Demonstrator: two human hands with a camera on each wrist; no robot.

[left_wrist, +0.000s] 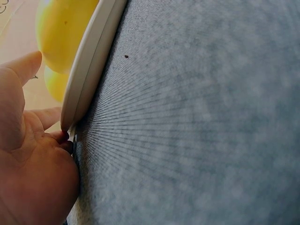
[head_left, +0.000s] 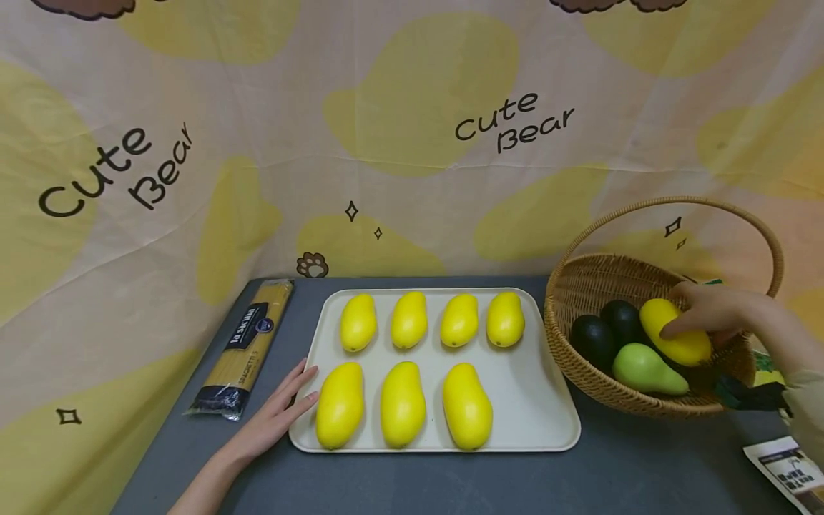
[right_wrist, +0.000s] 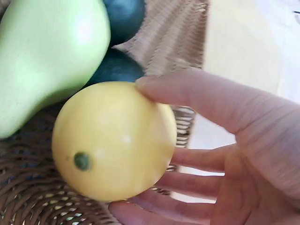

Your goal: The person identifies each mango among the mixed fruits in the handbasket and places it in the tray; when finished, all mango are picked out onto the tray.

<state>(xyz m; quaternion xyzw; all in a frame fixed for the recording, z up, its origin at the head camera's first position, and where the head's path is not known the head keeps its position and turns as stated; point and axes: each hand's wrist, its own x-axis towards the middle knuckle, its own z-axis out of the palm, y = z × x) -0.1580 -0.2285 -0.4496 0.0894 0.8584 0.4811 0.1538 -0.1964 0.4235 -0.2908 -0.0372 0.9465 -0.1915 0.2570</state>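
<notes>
My right hand (head_left: 714, 315) grips a yellow mango (head_left: 672, 332) inside the wicker basket (head_left: 611, 268). In the right wrist view, thumb and fingers curl round the mango (right_wrist: 112, 140), whose stem end faces the camera. Beside it in the basket lie a green pear (head_left: 646, 370) and two dark avocados (head_left: 592, 340). My left hand (head_left: 277, 409) touches the left rim of the white tray (head_left: 528, 411), its fingers fairly straight. Several mangoes (head_left: 403, 404) lie on the tray in two rows, the front row shorter, with bare tray at its right end.
A pack of spaghetti (head_left: 241, 350) lies on the grey table (head_left: 412, 486) left of the tray. The basket's tall handle (head_left: 669, 202) arches over its opening. At the right front edge is a printed packet (head_left: 788, 468). A patterned cloth (head_left: 399, 143) hangs behind the table.
</notes>
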